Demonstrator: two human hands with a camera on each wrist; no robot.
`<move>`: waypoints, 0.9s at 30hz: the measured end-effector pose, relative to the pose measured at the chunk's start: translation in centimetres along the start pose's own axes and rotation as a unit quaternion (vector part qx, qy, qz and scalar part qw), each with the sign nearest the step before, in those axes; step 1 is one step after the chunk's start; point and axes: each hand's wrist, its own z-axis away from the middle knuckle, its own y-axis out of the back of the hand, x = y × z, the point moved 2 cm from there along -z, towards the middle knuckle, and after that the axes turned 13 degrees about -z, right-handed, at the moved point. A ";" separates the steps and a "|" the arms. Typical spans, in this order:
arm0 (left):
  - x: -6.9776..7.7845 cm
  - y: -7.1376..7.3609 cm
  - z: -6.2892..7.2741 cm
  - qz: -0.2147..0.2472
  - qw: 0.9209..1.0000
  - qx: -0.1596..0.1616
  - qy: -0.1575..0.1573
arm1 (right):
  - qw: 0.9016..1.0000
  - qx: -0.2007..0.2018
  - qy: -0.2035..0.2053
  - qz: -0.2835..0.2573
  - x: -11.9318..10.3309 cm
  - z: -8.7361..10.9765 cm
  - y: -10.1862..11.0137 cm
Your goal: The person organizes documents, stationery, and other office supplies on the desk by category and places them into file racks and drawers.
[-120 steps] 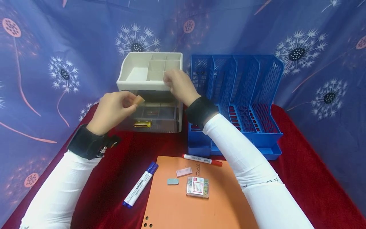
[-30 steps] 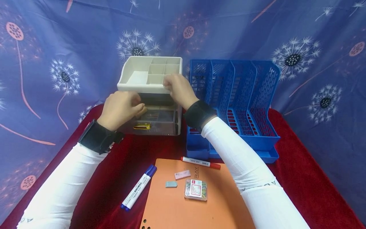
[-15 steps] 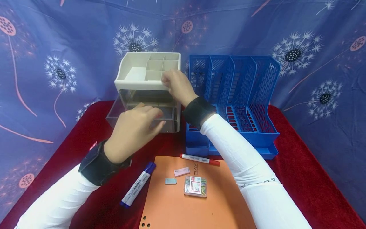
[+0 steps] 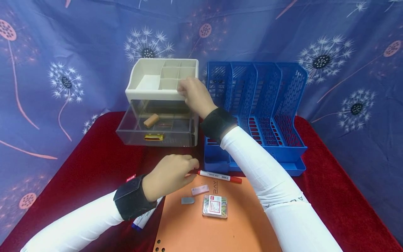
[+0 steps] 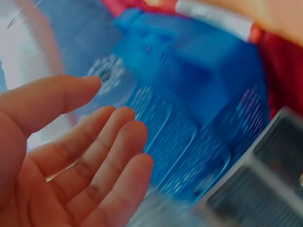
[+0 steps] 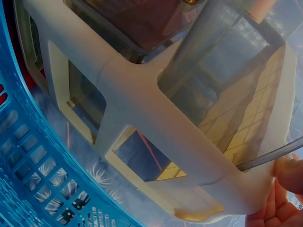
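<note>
While left hand (image 4: 171, 176) hovers, right hand (image 4: 196, 93) grips organizer (image 4: 152, 94).

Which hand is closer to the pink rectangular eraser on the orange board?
Left. In the head view, the left hand is just up-left of the eraser; the right hand is farther off, gripping the front of the white plastic drawer organizer.

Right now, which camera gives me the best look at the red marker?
The head view: the red marker shows there sharply, along almost its full length. The left wrist view catches it only blurred, near the top edge; the right wrist view doesn't show it.
</note>
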 end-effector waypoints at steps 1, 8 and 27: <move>0.1 -0.7 0.1 0.010 1.000 -0.020 -0.003 | 1.000 -0.002 0.000 0.002 0.0 0.0 -0.1; 0.9 -4.5 0.3 0.054 0.988 -0.141 -0.001 | 1.000 -0.003 0.003 0.013 -0.3 0.1 -0.2; 2.7 -8.9 0.0 0.081 0.985 -0.151 0.028 | 1.000 0.001 -0.004 0.015 -0.2 0.3 0.0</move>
